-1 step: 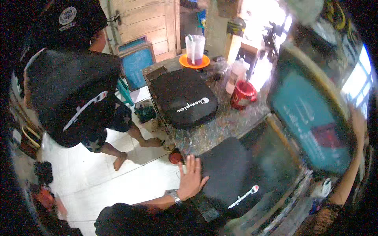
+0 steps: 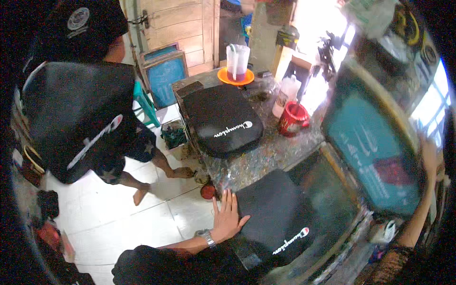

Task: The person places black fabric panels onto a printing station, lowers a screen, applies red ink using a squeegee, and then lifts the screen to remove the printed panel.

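My left hand [image 2: 225,221], a watch on its wrist, lies flat with fingers outstretched on the left edge of a black fabric panel [image 2: 270,204]. White lettering with a small round emblem shows near that panel's lower right. The panel rests on a dark printing board [image 2: 327,190]. At the right, my right hand [image 2: 430,159] grips the outer edge of a raised silk-screen frame [image 2: 363,145]. Its mesh is blue-green with a dark red patch. The right fingertips are partly hidden behind the frame's edge.
On the paint-stained table [image 2: 237,164] are a similar printed black panel [image 2: 221,116], a red mug [image 2: 293,119], a plastic bottle [image 2: 285,97] and a jug [image 2: 236,61] on an orange plate [image 2: 222,76]. Another person [image 2: 107,33] holds a black panel [image 2: 76,114] at the left.
The other person's black panel has shifted a little to the left. My hands keep their places on the fabric panel and the frame; the view has shifted slightly.
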